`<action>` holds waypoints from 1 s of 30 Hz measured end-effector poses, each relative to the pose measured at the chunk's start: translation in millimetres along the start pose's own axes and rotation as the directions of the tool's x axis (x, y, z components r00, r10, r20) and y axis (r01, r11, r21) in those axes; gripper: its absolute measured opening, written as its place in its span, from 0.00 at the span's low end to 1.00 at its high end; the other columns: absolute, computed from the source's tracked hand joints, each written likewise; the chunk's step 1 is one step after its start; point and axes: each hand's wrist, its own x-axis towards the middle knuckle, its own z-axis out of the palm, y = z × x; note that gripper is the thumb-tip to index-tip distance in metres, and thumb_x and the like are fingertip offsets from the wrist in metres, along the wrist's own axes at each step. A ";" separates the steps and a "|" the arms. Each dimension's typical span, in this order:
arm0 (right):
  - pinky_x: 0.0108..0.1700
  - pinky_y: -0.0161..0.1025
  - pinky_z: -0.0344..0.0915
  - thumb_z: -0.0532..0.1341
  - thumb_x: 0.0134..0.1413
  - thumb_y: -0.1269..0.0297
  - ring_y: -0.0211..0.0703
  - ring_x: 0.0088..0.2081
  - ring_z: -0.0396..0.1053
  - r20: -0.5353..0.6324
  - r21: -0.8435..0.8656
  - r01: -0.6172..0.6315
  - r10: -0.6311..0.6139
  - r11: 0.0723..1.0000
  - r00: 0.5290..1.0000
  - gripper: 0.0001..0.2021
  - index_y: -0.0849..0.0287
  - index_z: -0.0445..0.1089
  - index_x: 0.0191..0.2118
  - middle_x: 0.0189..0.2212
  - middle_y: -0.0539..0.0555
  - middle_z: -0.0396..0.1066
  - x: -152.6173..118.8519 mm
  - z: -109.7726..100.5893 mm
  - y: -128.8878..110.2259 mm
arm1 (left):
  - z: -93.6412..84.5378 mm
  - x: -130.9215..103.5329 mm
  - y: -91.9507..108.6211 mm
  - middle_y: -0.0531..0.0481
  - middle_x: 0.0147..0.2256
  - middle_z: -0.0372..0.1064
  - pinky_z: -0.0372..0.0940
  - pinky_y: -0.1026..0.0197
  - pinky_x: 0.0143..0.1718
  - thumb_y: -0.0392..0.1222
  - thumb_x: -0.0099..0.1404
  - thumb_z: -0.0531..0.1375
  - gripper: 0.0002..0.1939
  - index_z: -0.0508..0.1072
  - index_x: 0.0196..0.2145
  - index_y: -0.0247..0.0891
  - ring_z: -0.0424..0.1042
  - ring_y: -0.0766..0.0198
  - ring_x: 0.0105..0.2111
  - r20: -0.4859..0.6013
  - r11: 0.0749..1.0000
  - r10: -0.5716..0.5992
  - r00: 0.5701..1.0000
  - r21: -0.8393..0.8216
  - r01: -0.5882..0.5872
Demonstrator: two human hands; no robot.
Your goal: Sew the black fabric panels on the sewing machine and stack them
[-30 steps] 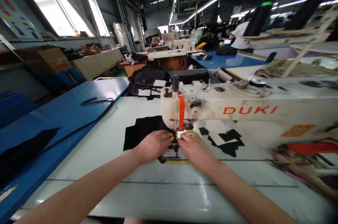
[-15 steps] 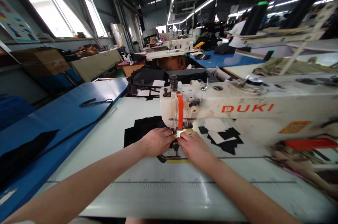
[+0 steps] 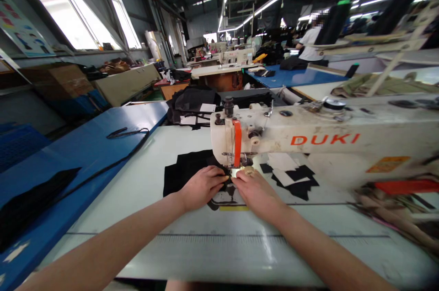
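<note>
A white sewing machine [image 3: 260, 131] with orange lettering stands before me, its needle area just beyond my fingertips. My left hand [image 3: 205, 185] is closed, thumb and fingers pinched at the near right edge of a black fabric piece [image 3: 185, 170], which lies flat left of the needle. Beside the presser foot, my right hand [image 3: 255, 193] has its fingers bent and pressed together at the tips; whatever is under them is hidden. The fingertips of both hands almost meet in front of the foot. An orange guard [image 3: 237, 143] stands upright over the needle area.
Black and white scraps [image 3: 291, 174] lie under the machine arm. Behind the machine is a pile of dark fabric [image 3: 194, 99]. A blue table [image 3: 85, 145] on the left bears a black strip [image 3: 103, 171]. Another person [image 3: 310, 44] stands farther back at the right.
The view has shifted slightly, so everything sits a little farther right. My left thumb and fingers show more apart from each other. Both hands stay by the needle, and the black fabric looks nearly unmoved.
</note>
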 end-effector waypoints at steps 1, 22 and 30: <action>0.41 0.42 0.55 0.56 0.56 0.74 0.44 0.36 0.62 0.002 0.001 0.000 0.000 1.000 1.000 0.06 0.61 0.68 0.37 0.36 0.55 0.66 0.1 0.1 0.0 | 1.1 -1.0 -0.7 0.44 0.47 0.67 0.60 0.52 0.55 0.37 0.68 0.52 0.14 0.71 0.49 0.38 0.62 0.57 0.52 -0.014 1.000 -0.003 1.000 -0.018 0.003; 0.41 0.42 0.55 0.54 0.56 0.74 0.44 0.36 0.61 0.010 0.021 0.004 -0.004 1.000 1.000 0.06 0.60 0.67 0.36 0.34 0.53 0.66 1.9 -3.6 0.7 | 17.9 -4.0 12.1 0.43 0.48 0.65 0.62 0.49 0.53 0.36 0.67 0.51 0.14 0.71 0.48 0.37 0.65 0.56 0.49 -0.085 0.981 -0.183 0.979 -0.078 0.176; 0.42 0.42 0.55 0.55 0.56 0.75 0.43 0.37 0.61 -0.027 0.024 0.013 -0.013 1.000 1.000 0.08 0.59 0.68 0.38 0.35 0.53 0.67 -4.1 3.3 0.3 | 16.7 -3.2 12.2 0.44 0.48 0.65 0.63 0.49 0.52 0.35 0.67 0.52 0.15 0.71 0.49 0.38 0.65 0.56 0.49 -0.079 0.982 -0.181 0.980 -0.070 0.175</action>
